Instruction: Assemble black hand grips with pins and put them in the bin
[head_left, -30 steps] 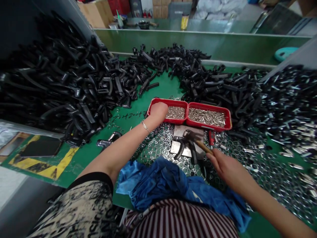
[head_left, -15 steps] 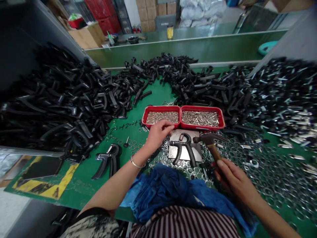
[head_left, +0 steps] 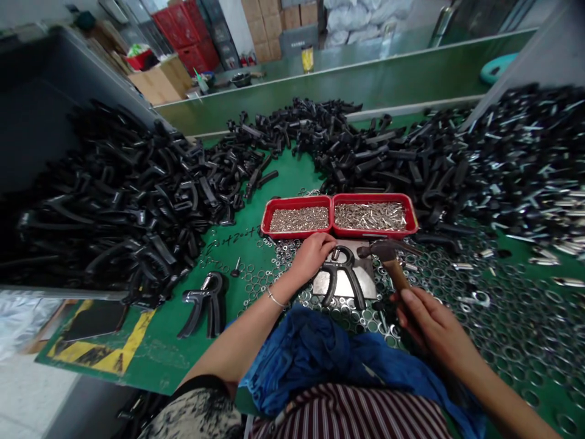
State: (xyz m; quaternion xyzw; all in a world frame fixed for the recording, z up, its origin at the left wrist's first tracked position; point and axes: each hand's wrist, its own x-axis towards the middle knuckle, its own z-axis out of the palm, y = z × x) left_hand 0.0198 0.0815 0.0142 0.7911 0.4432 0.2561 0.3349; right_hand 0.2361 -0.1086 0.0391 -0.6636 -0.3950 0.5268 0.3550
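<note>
My left hand [head_left: 311, 254] rests with fingers curled at the top of a black hand gripper [head_left: 343, 277]. What it pinches, if anything, is hidden. The gripper lies on a small metal plate [head_left: 368, 272] among steel rings. My right hand [head_left: 432, 326] is closed round the wooden handle of a hammer [head_left: 388, 256], whose head hovers just right of the gripper's top. Behind them stands a red two-compartment tray [head_left: 338, 199] with small metal pins. A finished hand gripper [head_left: 205, 308] lies on the green table to the left.
Big heaps of black plastic handles [head_left: 137, 195] fill the left and back of the green table [head_left: 292, 177]. Metal-tipped parts [head_left: 530, 164] pile at the right. Steel rings [head_left: 493, 305] cover the near right. A blue cloth [head_left: 320, 353] lies on my lap.
My left hand came back from the red tray to the top of the hand gripper on the plate. The hammer lifted off the gripper and now hovers at its right.
</note>
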